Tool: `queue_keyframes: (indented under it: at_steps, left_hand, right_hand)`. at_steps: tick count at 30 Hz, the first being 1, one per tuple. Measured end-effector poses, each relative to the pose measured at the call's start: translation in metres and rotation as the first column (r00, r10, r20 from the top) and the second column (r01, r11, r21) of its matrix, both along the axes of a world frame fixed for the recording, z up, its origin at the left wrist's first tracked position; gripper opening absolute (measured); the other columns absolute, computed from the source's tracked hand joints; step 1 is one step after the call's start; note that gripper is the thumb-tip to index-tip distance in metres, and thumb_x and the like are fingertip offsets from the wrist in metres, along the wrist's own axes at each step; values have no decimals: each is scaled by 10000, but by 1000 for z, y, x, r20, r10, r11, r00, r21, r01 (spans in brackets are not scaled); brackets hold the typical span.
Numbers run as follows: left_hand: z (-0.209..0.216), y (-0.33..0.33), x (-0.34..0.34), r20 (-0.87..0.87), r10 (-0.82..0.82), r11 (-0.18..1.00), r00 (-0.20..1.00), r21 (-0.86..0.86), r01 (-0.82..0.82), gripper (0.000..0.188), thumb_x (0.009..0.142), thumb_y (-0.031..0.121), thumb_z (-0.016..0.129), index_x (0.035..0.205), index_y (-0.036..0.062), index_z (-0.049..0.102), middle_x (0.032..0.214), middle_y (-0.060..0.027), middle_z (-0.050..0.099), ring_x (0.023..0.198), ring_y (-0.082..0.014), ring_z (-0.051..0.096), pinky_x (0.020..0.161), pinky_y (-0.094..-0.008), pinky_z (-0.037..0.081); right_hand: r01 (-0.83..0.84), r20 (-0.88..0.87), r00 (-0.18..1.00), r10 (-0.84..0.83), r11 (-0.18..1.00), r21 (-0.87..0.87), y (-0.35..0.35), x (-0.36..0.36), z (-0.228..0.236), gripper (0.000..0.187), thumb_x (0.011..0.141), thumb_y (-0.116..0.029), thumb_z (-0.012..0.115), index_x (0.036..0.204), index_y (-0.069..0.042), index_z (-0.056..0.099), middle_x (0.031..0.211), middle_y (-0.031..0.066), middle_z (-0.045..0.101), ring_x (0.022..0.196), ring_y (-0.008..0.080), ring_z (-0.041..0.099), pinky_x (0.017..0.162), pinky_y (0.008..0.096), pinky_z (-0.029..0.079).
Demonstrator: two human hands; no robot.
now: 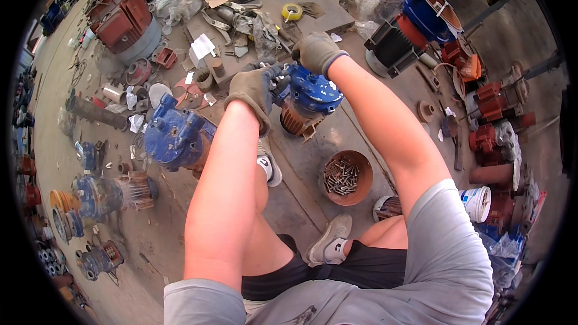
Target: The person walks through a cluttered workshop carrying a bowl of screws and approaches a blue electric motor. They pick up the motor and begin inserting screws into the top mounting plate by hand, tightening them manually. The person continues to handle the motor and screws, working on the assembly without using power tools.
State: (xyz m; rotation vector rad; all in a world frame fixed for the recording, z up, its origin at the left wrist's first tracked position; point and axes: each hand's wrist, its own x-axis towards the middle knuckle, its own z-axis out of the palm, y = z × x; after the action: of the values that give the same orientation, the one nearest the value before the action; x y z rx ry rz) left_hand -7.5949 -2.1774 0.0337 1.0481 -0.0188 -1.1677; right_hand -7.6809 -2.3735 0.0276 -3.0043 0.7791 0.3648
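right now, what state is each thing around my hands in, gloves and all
left hand: gloved, at the blue motor
right hand: gloved, fingers curled
blue motor: upright, paint chipped
round tub: open, partly filled
bolts: loose, piled in the tub
yellow tape roll: lying flat

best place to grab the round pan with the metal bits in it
Probably opposite sides of the rim, coming from above and keeping it level: the round pan sits open side up, its rim is exposed, and the loose metal pieces inside could spill if it tipped.
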Motion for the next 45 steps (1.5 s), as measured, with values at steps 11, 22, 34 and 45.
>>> queue_keyframes:
  at_steps: [11,22,34,45]
  left_hand:
    - [-33,-11,2,-88,-150,980,985,-146,137,269,1131,101,530,1342,-51,599,1174,-156,719,976,-256,743,877,-384,675]
    - [-9,-18,-23,-296,-180,958,938,-270,99,307,1122,108,566,1403,-9,601,1163,-148,737,979,-260,753,866,-354,676]
    - [6,-32,-35,-55,-184,968,981,163,191,159,1086,176,604,1120,46,690,887,-65,735,650,-125,651,479,-229,501]
    - [-26,-18,-17,151,-200,940,968,309,146,247,1025,184,768,1261,122,729,815,39,666,640,-70,595,544,-231,468]
  right_hand:
    - [-234,407,913,-28,781,579,52,-42,70,564,955,-372,819,1443,-119,694,1309,192,757,1215,334,719,1062,407,545]
    - [-166,595,666,-449,689,705,44,-78,55,333,963,-105,811,1279,-24,743,1115,101,789,989,176,744,918,324,602]
    - [-8,136,248,-959,139,990,-102,-140,-38,198,1087,-229,681,1048,-34,684,864,77,703,715,214,738,536,360,573]
    - [-73,-62,439,-897,-104,992,-94,-103,-65,168,1010,-76,708,1176,-61,734,949,69,751,750,172,696,604,312,568]
